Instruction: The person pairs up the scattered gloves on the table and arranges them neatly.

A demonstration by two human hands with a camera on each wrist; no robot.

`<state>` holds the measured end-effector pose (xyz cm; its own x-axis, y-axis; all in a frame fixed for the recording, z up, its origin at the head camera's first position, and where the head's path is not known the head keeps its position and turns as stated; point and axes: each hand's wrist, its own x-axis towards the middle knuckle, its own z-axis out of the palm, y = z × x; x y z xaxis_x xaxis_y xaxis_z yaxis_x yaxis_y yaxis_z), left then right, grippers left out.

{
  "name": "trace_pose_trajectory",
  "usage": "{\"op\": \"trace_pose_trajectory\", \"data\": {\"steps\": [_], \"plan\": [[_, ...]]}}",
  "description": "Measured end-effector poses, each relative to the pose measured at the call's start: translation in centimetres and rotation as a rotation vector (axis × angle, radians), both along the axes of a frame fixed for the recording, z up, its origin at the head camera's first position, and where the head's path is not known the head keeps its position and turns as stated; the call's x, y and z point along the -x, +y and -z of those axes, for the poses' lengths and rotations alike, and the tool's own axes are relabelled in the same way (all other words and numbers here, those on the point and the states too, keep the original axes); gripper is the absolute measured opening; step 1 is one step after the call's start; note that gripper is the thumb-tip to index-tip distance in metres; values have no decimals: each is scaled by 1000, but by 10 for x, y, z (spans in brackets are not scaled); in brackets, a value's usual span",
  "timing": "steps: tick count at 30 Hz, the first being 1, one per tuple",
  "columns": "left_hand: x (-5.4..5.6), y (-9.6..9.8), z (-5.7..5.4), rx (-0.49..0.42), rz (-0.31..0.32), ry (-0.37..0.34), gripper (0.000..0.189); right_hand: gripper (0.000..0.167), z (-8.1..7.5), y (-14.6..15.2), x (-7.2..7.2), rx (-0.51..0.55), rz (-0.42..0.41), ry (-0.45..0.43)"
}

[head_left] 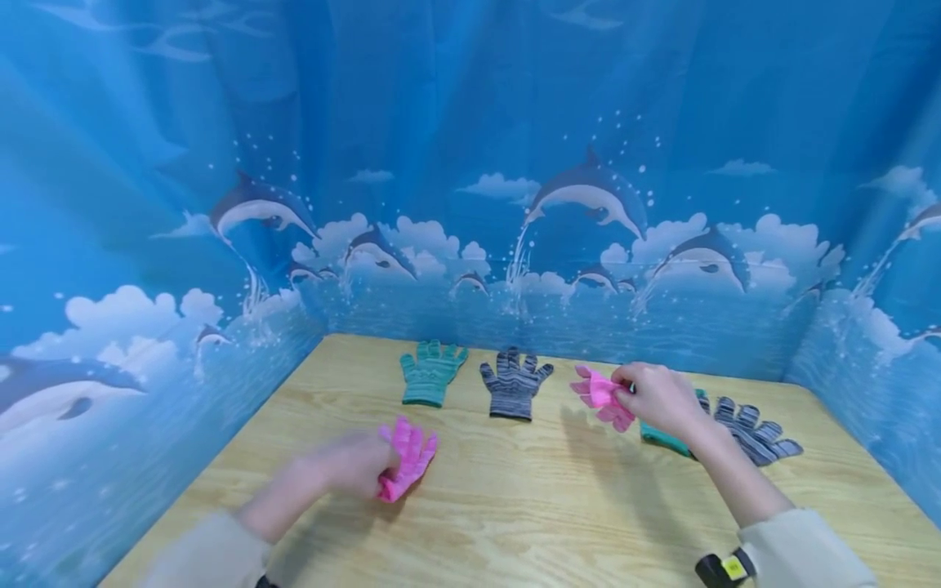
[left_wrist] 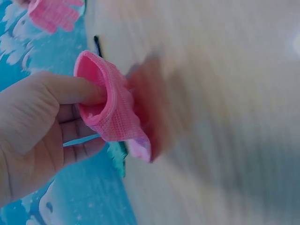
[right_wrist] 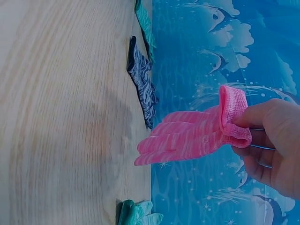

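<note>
My left hand [head_left: 362,464] pinches a pink knit glove [head_left: 412,459] by its cuff over the left front of the table. In the left wrist view the thumb is inside the cuff opening of that pink glove [left_wrist: 112,103], with the fingers outside. Farther back and to the right, my right hand [head_left: 665,398] grips a second pink glove [head_left: 601,395] by the cuff. The right wrist view shows this pink glove [right_wrist: 183,136] held above the table, its fingers pointing away from the hand. The left hand is blurred in the head view.
A green glove [head_left: 432,374] and a grey striped glove [head_left: 515,385] lie flat along the table's back. Partly behind the right arm lie another green glove [head_left: 662,438] and another grey striped glove [head_left: 757,433]. A blue dolphin-print curtain [head_left: 470,163] surrounds the wooden table [head_left: 507,506].
</note>
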<state>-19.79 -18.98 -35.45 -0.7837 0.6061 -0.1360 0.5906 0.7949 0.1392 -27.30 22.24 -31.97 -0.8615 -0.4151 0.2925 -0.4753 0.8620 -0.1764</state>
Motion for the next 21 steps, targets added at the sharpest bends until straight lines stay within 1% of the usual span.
{"op": "trace_pose_trajectory", "data": {"steps": [5, 7, 11, 17, 19, 21], "plan": [[-6, 8, 12, -10, 48, -2, 29, 11, 2, -2, -1, -3, 9, -1], [-8, 10, 16, -11, 67, 12, 29, 10, 3, -2, -1, -6, 10, 0], [-11, 11, 23, -14, 82, 26, 28, 10, 3, -3, -1, 1, 12, 2], [-13, 8, 26, -3, 89, 2, 22, 9, 3, -3, -1, 13, 14, 1], [-13, 6, 27, -6, 108, 17, 26, 9, 2, -4, -2, 12, 14, 3], [-13, 5, 28, -12, 139, 50, 29, 9, 1, -4, -3, 12, 14, 5]]}}
